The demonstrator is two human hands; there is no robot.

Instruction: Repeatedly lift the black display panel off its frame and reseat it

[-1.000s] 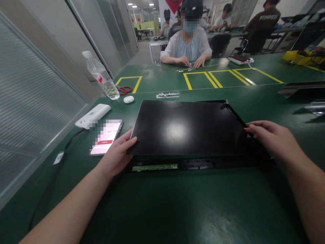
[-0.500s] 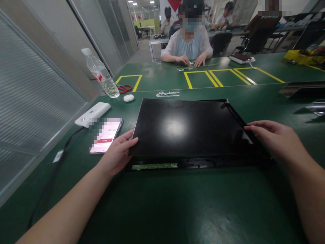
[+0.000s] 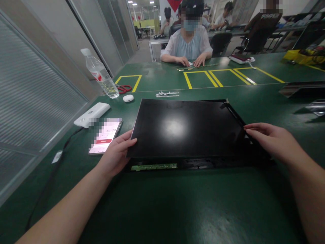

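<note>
A flat black screen panel (image 3: 172, 132) lies tilted over a black frame (image 3: 208, 163), its left side raised. My left hand (image 3: 117, 152) grips the panel's left edge, thumb on top and fingers underneath. At the right edge my right hand (image 3: 269, 135) is closed, thumb and fingertips pinched at the panel's rim beside the frame; the exact contact is dark. Along the frame's near side shows a green circuit board strip (image 3: 154, 166). The panel hides most of the frame.
Left of the panel lie a phone (image 3: 104, 144), a white power bank (image 3: 92, 114), a white earbud case (image 3: 128, 98), red-handled scissors (image 3: 124, 89) and a water bottle (image 3: 103, 76). White scraps (image 3: 167, 94) lie beyond the panel. A masked person (image 3: 188, 44) sits opposite, hands on the table.
My right hand's fingertips have shifted slightly left along the panel's right side. The panel's near left corner has come a touch nearer and left. My left hand keeps its grip.
</note>
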